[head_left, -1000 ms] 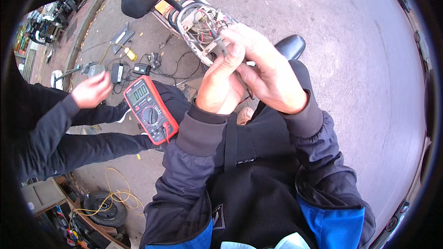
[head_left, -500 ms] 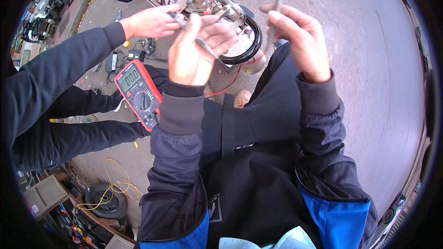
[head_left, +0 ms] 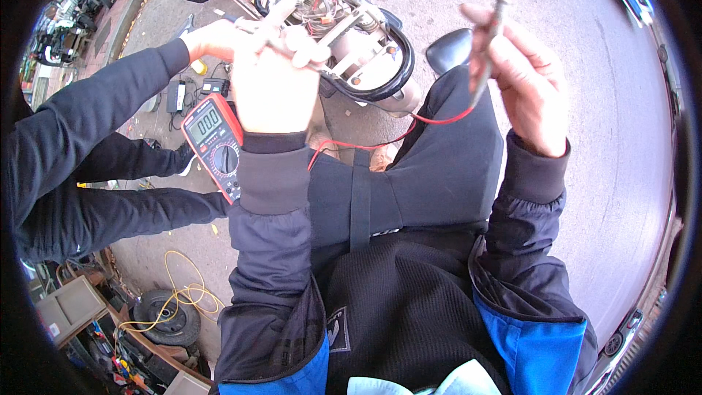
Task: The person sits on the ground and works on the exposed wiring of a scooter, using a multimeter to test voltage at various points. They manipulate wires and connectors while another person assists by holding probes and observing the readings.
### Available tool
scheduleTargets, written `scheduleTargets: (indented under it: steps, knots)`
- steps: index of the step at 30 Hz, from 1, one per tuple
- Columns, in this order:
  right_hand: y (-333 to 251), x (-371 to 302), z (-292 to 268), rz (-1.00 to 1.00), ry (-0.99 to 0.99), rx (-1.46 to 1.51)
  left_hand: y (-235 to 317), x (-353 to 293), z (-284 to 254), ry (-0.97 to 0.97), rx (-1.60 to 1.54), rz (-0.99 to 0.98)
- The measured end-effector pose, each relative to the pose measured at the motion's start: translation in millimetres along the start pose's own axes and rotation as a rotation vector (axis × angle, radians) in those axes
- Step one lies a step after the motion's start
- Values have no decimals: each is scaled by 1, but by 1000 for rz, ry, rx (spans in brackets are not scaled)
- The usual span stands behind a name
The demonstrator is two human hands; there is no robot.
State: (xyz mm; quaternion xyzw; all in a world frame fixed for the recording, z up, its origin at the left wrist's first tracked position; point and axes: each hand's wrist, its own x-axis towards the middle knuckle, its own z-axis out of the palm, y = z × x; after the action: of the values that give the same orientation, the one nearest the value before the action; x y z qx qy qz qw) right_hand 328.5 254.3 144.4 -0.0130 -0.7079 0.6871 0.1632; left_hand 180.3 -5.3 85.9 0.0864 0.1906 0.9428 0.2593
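Note:
My right hand (head_left: 530, 95), raised at the right, pinches a test probe (head_left: 498, 25) with a grey body and red upper end. Its thin metal tip points up, and a red lead (head_left: 439, 121) runs from its lower end across my thigh to the left. My left hand (head_left: 278, 99) is washed out by bright light in front of the opened vehicle; its fingers look curled, but what they hold is lost in glare. A red-cased multimeter (head_left: 224, 157) with a lit display lies just left of my left wrist. Another person's hand (head_left: 212, 40) reaches in beside my left hand.
Beyond my hands stands a vehicle body with exposed wiring (head_left: 322, 11) inside a black rim (head_left: 398, 88). A rounded dark mirror (head_left: 450, 51) is at its right. Black adapters (head_left: 214, 86) lie on the ground at left. A wheel (head_left: 167, 320) and yellow cable (head_left: 191, 296) sit lower left.
My right hand has moved right with the probe, drawing out its red lead. My left hand has turned from open palm to curled fingers and shifted left.

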Motion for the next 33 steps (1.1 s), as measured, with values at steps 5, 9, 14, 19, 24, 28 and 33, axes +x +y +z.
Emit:
scheduleTargets:
  steps: [5, 9, 14, 19, 24, 28, 33]
  knots:
    - [9, 9, 54, -239, -197, -107, -57, -1, 28, -82, 57, -81]
    - [29, 20, 73, -271, -20, -415, -74, -5, 41, -219, -160, -94]
    - [36, 25, 69, -278, 88, -463, -70, -9, 39, -144, 169, -207]
    - [34, 15, 67, -36, -28, -406, -77, -14, 34, -53, 3, -301]
    - [38, 0, 56, 104, -42, -19, -73, -30, 11, 25, 80, -238]
    - [28, -6, 26, 20, -57, 133, -38, -34, -20, 234, 374, -73]
    - [26, 5, 10, -107, -272, 712, -28, -34, -29, 392, 690, 36]
